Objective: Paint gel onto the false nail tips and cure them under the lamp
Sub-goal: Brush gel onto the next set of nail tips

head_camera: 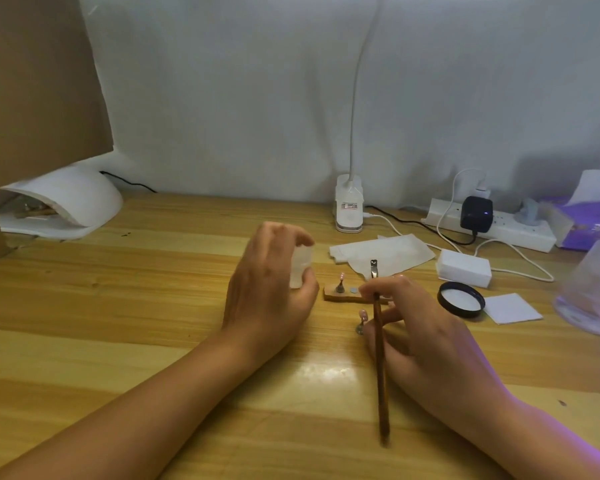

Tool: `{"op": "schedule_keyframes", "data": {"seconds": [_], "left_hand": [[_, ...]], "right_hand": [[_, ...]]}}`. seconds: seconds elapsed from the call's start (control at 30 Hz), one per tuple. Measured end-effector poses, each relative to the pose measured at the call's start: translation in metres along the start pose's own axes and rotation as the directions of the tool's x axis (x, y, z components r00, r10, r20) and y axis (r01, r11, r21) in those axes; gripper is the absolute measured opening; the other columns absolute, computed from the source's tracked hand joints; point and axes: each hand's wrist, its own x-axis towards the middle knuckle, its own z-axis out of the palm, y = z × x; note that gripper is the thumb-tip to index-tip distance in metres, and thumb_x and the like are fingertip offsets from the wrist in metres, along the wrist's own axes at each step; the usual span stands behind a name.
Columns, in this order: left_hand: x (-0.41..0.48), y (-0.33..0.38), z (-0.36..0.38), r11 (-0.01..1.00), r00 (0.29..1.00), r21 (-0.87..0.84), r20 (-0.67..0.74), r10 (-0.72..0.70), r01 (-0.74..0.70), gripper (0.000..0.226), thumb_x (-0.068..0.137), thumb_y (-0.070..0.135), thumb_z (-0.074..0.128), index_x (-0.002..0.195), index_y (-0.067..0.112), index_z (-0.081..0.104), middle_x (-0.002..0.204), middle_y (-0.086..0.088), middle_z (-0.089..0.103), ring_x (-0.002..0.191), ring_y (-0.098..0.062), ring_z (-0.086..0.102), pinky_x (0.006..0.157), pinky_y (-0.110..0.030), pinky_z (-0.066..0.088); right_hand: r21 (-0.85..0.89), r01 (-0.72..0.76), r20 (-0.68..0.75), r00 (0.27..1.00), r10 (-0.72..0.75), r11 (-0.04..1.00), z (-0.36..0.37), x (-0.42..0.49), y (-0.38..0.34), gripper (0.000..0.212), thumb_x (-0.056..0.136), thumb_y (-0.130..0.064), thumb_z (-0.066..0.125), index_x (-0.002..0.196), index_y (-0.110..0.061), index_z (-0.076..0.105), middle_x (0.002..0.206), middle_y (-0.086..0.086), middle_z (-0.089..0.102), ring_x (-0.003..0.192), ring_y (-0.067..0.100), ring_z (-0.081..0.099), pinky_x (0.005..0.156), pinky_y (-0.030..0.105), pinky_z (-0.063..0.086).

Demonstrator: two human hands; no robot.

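The left hand (271, 282) curls round a small pale jar (300, 268), too blurred to identify, perhaps the gel pot. The right hand (426, 334) pinches a brown brush (381, 368) near its front end. One nail tip (342, 276) stands on a wooden strip (340, 298) between the hands. A second tip (362, 313) stands just beside the right fingers. The curing lamp (66, 202) sits at the table's (153, 306) far left.

No text, brand or number is legible. A small label (349, 205) with red and dark print sits on the clip base of the desk lamp (348, 221); its characters are too blurred to read. The purple box (591, 233) at the right edge of the table (153, 306) carries pale markings, likewise unreadable.
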Motion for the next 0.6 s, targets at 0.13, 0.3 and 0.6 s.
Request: {"op": "schedule_keyframes", "data": {"seconds": [0.13, 0.3, 0.6], "left_hand": [[0.003, -0.01, 0.0, 0.973, 0.971, -0.008, 0.078, -0.228, 0.229, 0.059, 0.081, 0.029, 0.072, 0.133, 0.021, 0.044, 0.132, 0.002, 0.045, 0.121, -0.017, 0.042, 0.099, -0.032, 0.037], [0.006, -0.015, 0.002, 0.896, 0.843, -0.011, 0.343, -0.414, 0.445, 0.065, 0.086, 0.045, 0.07, 0.138, 0.026, 0.036, 0.133, 0.008, 0.055, 0.126, -0.02, 0.05, 0.109, -0.04, 0.035], [0.004, -0.005, 0.0, 0.912, 0.896, -0.113, 0.267, -0.355, 0.395, 0.057, 0.069, 0.042, 0.076, 0.107, 0.024, 0.039, 0.107, 0.006, 0.048, 0.098, -0.016, 0.051, 0.077, -0.031, 0.044]], "right_hand": [[0.004, -0.015, -0.024, 1.0, 0.015, 1.0, 0.0, 0.001, -0.001, 0.039, 0.087, -0.045, 0.057, 0.122, -0.032, 0.046, 0.113, -0.019, 0.057, 0.096, -0.005, 0.061, 0.07, 0.02, 0.055], [0.036, -0.031, 0.061, 0.998, 0.029, 0.999, 0.003, 0.0, 0.001, 0.049, 0.083, -0.067, 0.045, 0.123, -0.043, 0.03, 0.112, -0.02, 0.053, 0.104, -0.003, 0.057, 0.079, 0.016, 0.048], [0.117, -0.123, 0.206, 0.974, 0.097, 0.985, 0.005, 0.001, 0.009, 0.068, 0.075, -0.083, 0.042, 0.127, -0.047, 0.017, 0.134, -0.024, 0.036, 0.122, -0.009, 0.039, 0.092, 0.015, 0.035]]}}
